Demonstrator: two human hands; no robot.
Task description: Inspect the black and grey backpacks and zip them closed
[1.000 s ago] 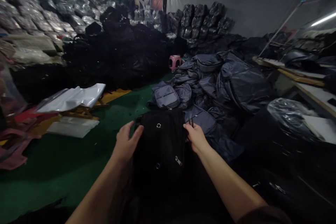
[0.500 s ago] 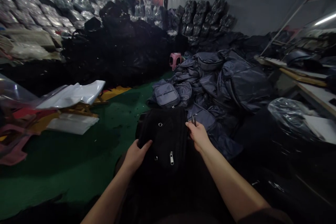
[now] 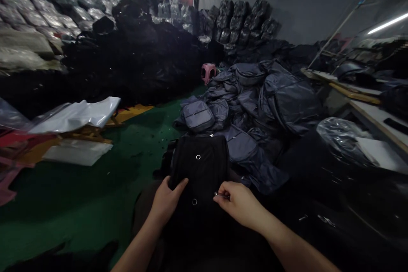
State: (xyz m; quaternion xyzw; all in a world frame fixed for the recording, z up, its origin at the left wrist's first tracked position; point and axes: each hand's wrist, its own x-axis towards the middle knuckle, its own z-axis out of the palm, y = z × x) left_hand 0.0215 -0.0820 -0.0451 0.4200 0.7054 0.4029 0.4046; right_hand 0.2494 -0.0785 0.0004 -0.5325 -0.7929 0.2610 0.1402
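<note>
A black bag [image 3: 200, 165] with metal eyelets lies in front of me, over my lap. My left hand [image 3: 167, 201] rests on its lower left part, fingers curled against the fabric, gripping it. My right hand [image 3: 239, 204] is at the bag's lower right, thumb and fingers pinched on a small metal zipper pull [image 3: 219, 194]. A thin dark tool seen earlier in that hand is hidden now.
A heap of grey bags [image 3: 251, 97] lies just beyond. Black bags [image 3: 137, 59] pile up at the back, wrapped ones [image 3: 38, 21] at far left. Plastic sheets [image 3: 76, 114] lie on the green floor [image 3: 79, 195]. A pink stool [image 3: 208, 71] and a table [image 3: 376, 110] stand behind.
My right hand came down from the bag's upper right edge to the zipper pull near its lower middle. My left hand stayed on the lower left of the bag.
</note>
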